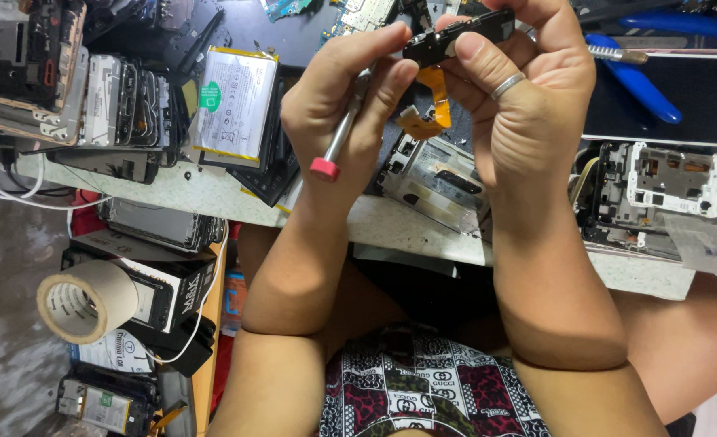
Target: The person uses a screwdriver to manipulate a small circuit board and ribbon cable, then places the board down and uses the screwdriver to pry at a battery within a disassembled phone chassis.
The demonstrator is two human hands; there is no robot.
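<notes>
My left hand (338, 105) grips a thin metal screwdriver (340, 137) with a red cap at its lower end; its tip points up at a small black phone part (455, 36). My right hand (528, 89), a ring on one finger, pinches that black part from the right. An orange flex cable (433, 109) dangles from the part. Both hands are raised above an opened phone frame (435, 178) lying on the speckled worktop (213, 194).
A phone battery (233, 101) and stacked phone frames (124, 105) lie at the left. Blue-handled pliers (637, 77), a dark screen panel (666, 101) and a stripped phone chassis (657, 190) sit at the right. A roll of tape (87, 299) and boxes lie below the bench.
</notes>
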